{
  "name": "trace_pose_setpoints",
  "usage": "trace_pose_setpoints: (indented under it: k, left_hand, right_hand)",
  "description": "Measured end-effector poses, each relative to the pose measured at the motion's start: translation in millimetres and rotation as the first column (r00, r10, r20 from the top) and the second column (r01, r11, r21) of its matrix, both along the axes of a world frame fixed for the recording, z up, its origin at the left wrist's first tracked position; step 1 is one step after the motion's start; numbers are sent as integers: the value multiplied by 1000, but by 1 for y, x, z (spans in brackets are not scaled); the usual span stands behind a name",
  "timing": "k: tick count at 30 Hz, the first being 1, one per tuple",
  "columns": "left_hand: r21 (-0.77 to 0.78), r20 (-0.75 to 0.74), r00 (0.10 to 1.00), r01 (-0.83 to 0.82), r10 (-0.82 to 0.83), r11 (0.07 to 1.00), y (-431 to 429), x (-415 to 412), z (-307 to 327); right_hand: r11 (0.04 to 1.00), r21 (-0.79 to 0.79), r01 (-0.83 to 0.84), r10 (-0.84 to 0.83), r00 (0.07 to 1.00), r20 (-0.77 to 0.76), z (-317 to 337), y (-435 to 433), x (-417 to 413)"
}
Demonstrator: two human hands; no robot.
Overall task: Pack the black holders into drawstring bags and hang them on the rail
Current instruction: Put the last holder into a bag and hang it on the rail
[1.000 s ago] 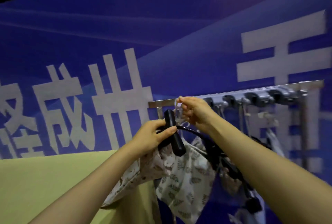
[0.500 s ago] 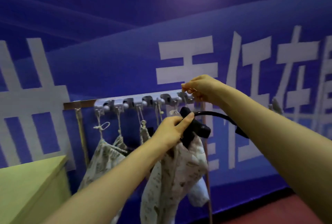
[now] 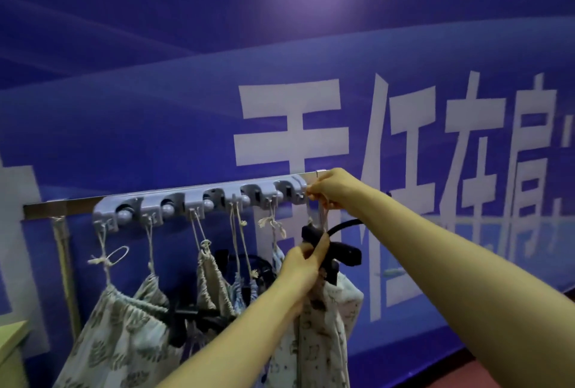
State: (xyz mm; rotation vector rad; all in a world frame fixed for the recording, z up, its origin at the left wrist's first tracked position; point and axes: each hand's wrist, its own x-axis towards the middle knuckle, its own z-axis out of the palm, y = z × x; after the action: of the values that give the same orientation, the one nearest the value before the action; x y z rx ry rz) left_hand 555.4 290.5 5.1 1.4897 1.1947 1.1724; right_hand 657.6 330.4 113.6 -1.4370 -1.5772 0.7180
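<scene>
A grey hook rail (image 3: 199, 201) runs along the blue wall on a metal bar. Several patterned drawstring bags (image 3: 124, 322) hang from it by their cords, with black holders poking out of some. My right hand (image 3: 333, 188) pinches the cord of a pale printed bag (image 3: 323, 334) at the rail's right end hook. My left hand (image 3: 303, 263) grips the black holder (image 3: 342, 252) sticking out of that bag's mouth, just below the rail. A thin black curved band of the holder arcs to the right behind my right forearm.
The blue banner wall (image 3: 280, 76) with large white characters stands right behind the rail. A yellow-green table corner (image 3: 11, 334) shows at the lower left. A metal upright (image 3: 63, 263) drops from the bar's left end. Reddish floor (image 3: 529, 369) lies at the lower right.
The view has swung further right along the rail. My right hand has carried the cord from the rail's left end to its right end hook, and my left hand followed with the bagged holder.
</scene>
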Motion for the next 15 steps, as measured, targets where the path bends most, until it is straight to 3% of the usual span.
trace_pose_setpoints:
  k: [8, 12, 15]
  left_hand:
    - [-56, 68, 998, 13, -9, 998, 53, 6, -12]
    - [-88, 176, 984, 31, -15, 996, 75, 8, -19]
    - [-70, 155, 988, 2, 9, 998, 87, 9, -27]
  right_hand:
    - [1000, 14, 8, -7, 992, -128, -10, 60, -5]
    - [996, 78, 34, -31, 998, -50, -16, 87, -10]
    - [991, 117, 62, -56, 997, -47, -21, 103, -10]
